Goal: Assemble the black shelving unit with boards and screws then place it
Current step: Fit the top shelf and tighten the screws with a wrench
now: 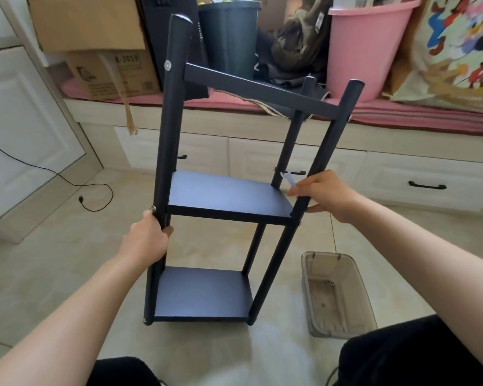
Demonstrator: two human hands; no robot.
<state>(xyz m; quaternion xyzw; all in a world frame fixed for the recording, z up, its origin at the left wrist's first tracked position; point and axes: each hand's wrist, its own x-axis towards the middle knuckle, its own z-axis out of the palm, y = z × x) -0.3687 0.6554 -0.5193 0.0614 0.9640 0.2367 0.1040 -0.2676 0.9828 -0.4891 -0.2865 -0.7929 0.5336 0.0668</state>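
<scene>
The black shelving unit [226, 196] stands upright on the tiled floor in front of me, with a lower board [204, 293], a middle board [229, 195] and a black crossbar [262, 90] near the top. My left hand [147, 238] grips the front left post just below the middle board. My right hand [322, 192] grips the front right post at the middle board's height and pinches a small white flat wrench [289, 181] between its fingers. A silver screw head [168, 64] shows on the left post near the top.
A translucent plastic tray [338, 296] holding a few small parts lies on the floor at the right. Behind the unit runs a drawer bench [402, 174] loaded with cardboard boxes [95, 48], a dark bin [230, 37] and a pink tub [365, 45]. A black cable [95, 196] trails at the left.
</scene>
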